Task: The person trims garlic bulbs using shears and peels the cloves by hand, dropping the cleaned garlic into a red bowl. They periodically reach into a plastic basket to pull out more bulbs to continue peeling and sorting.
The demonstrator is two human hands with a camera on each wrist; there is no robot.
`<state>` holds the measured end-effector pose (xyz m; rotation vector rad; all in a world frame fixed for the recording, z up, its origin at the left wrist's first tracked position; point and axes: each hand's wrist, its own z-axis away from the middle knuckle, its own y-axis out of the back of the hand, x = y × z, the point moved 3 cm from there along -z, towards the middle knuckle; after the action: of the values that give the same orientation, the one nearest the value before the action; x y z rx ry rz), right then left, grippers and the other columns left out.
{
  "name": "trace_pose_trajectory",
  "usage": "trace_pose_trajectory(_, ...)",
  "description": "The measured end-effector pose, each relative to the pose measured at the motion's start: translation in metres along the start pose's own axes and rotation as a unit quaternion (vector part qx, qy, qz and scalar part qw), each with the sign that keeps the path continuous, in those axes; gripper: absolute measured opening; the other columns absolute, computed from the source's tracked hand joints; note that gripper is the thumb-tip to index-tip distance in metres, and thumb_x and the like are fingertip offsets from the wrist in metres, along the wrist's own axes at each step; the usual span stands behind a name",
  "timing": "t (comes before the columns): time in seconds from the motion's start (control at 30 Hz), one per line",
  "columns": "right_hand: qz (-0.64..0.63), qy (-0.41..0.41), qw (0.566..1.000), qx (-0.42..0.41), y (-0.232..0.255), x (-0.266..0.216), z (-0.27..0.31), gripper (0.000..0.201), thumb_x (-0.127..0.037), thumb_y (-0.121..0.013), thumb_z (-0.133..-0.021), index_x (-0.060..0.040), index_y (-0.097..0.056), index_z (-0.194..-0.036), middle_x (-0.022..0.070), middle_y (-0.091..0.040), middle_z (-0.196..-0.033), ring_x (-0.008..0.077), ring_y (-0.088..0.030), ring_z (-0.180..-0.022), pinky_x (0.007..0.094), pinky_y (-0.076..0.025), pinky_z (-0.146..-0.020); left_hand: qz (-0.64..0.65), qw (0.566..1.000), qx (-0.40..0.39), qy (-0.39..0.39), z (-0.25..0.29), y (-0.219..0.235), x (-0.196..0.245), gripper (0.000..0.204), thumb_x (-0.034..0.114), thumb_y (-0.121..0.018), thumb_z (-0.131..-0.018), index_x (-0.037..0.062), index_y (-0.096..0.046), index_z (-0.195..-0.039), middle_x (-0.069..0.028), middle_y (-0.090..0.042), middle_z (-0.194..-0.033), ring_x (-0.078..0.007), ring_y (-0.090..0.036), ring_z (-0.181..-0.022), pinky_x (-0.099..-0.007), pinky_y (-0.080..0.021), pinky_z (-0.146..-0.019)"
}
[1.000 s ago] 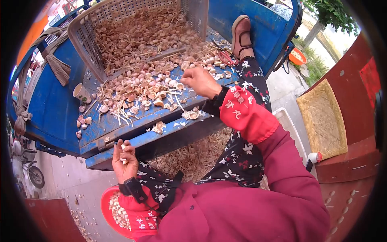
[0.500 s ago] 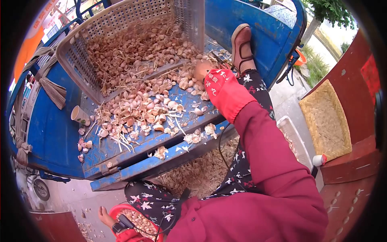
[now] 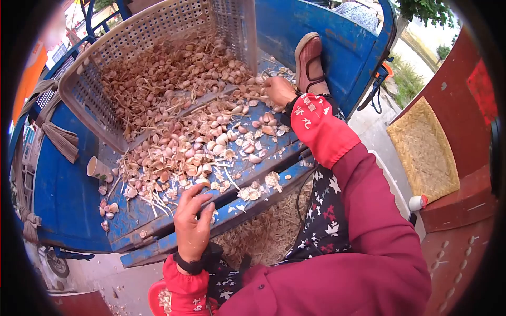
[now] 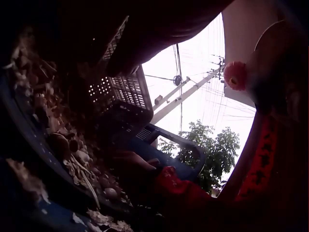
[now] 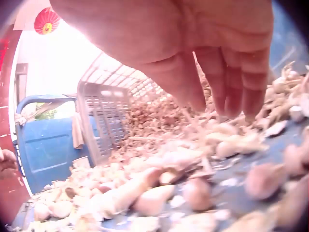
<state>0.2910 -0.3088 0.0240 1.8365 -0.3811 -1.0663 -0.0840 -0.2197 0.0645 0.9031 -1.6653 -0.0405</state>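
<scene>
Loose garlic cloves [image 3: 197, 150] with skins and stalks lie heaped on the blue truck bed [image 3: 126, 221]. The heap runs back into a tipped plastic crate [image 3: 79, 100]. My right hand [image 3: 280, 90] is low over the garlic by the crate's right side. In the right wrist view its fingers [image 5: 233, 87] point down just above the cloves, with nothing seen in them. Over the bed's front edge, my left hand [image 3: 192, 221] has loosely bent fingers and thumb apart, and nothing shows between them. The left wrist view is dark.
A paper cup [image 3: 98, 169] leans at the heap's left. Beside my left sleeve sits a red bowl [image 3: 155, 297] of peeled cloves. My shoe [image 3: 310, 60] rests on the bed at right. A woven mat [image 3: 424, 152] and a white tray [image 3: 390, 184] are farther right.
My left hand held a pale clove, dipped to the red bowl, and is now back up at the bed's front edge without it. The right hand reached farther back over the garlic.
</scene>
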Motion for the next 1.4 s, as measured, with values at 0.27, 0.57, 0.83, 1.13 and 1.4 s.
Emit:
trace_pose_trajectory(0.27,0.220,0.023,0.973,-0.067,-0.035,-0.010,-0.036,0.021,-0.009,-0.060,-0.066,-0.0073,-0.065,-0.086,0.0176,-0.062,-0.082,0.0315,-0.060,-0.082,0.0386,-0.047,-0.071,0.026,0.975,-0.127,-0.178,-0.053,-0.069,0.004,0.017,0.000,-0.061,-0.071,-0.0005,-0.058,-0.088,-0.0143,-0.057,-0.097,-0.0289,-0.056,-0.090,-0.0318,-0.045,-0.075)
trace_pose_trajectory(0.57,-0.026,0.129,0.980,-0.150,-0.029,-0.041,0.003,0.020,-0.018,-0.058,-0.075,-0.0025,-0.059,-0.086,0.0165,-0.060,-0.078,0.0289,-0.058,-0.070,0.0369,-0.044,-0.062,0.367,0.922,-0.078,0.094,-0.064,-0.054,-0.031,0.020,0.006,-0.053,-0.083,-0.0015,-0.054,-0.101,-0.0102,-0.056,-0.102,-0.0193,-0.057,-0.088,-0.0271,-0.047,-0.074)
trace_pose_trajectory(0.83,-0.006,0.177,0.984,-0.020,0.002,-0.081,0.045,0.020,-0.020,-0.055,-0.078,-0.0030,-0.060,-0.086,0.0212,-0.058,-0.074,0.0369,-0.057,-0.074,0.0418,-0.044,-0.064,0.713,0.632,-0.027,0.301,-0.055,-0.066,-0.091,0.024,0.020,-0.049,-0.089,0.0024,-0.052,-0.104,-0.0075,-0.056,-0.089,-0.0131,-0.055,-0.070,-0.0235,-0.047,-0.058)
trace_pose_trajectory(1.13,0.059,-0.069,0.975,-0.203,-0.009,0.001,-0.055,0.043,0.001,-0.057,-0.068,-0.0055,-0.056,-0.110,0.0136,-0.062,-0.086,0.0246,-0.060,-0.080,0.0342,-0.049,-0.064,0.653,0.707,0.017,0.270,-0.068,-0.046,-0.089,0.017,0.015,-0.047,-0.089,0.0019,-0.055,-0.098,-0.0040,-0.058,-0.079,-0.0076,-0.050,-0.058,-0.0176,-0.037,-0.045)
trace_pose_trajectory(1.4,-0.214,-0.062,0.937,-0.270,-0.013,-0.001,-0.039,0.038,0.001,-0.057,-0.069,-0.0043,-0.058,-0.107,0.0130,-0.064,-0.088,0.0182,-0.062,-0.067,0.0303,-0.050,-0.058,0.644,0.721,-0.004,0.257,-0.072,-0.046,-0.081,0.018,0.015,-0.046,-0.089,0.0016,-0.053,-0.101,-0.0049,-0.055,-0.082,-0.0074,-0.047,-0.060,-0.0155,-0.036,-0.044)
